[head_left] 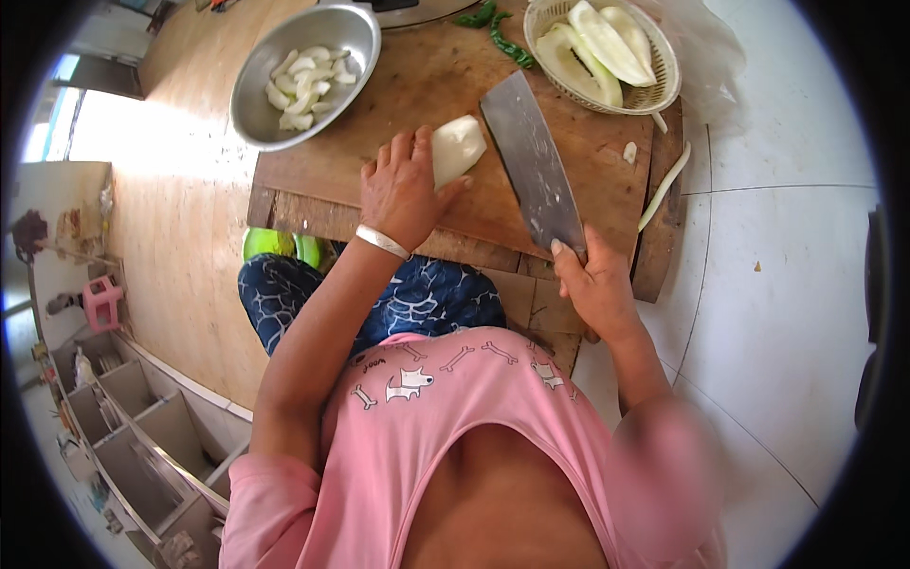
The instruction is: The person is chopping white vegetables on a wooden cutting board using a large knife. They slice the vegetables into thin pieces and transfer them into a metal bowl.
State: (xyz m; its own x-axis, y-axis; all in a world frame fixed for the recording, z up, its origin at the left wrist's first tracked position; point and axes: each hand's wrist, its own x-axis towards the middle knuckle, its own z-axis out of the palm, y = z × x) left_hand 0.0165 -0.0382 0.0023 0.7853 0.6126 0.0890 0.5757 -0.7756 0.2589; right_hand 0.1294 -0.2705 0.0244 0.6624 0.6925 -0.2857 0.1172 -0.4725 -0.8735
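A: Cleaver point(533, 171) in the right hand point(592, 284), blade flat and wide, lying at a slant across the wooden chopping board point(588, 152). The fingers are wrapped tight round the handle, which is hidden inside the fist.

B: And the left hand point(403, 190)?

A: It rests on the board with the fingers pressed together over a pale peeled piece of vegetable point(457, 147), holding it down from the near side. A silver bangle point(382, 241) sits on that wrist.

B: Where is the piece against the blade?

A: Just left of it, near the blade's far end. Whether the two touch I cannot tell.

B: What else is on the board?

A: A metal bowl point(355, 38) at the far left corner, with cut pale chunks point(305, 81) inside. At the far right corner, a woven basket point(664, 90) with long peeled halves point(597, 43) of the same pale vegetable. Between bowl and basket lie a couple of green chillies point(502, 38). A thin strip of peel point(664, 185) lies along the right edge, and a small scrap point(629, 152) is near it.

B: And under the board?

A: White tiles point(787, 237) to the right, wooden floor point(180, 190) to the left.
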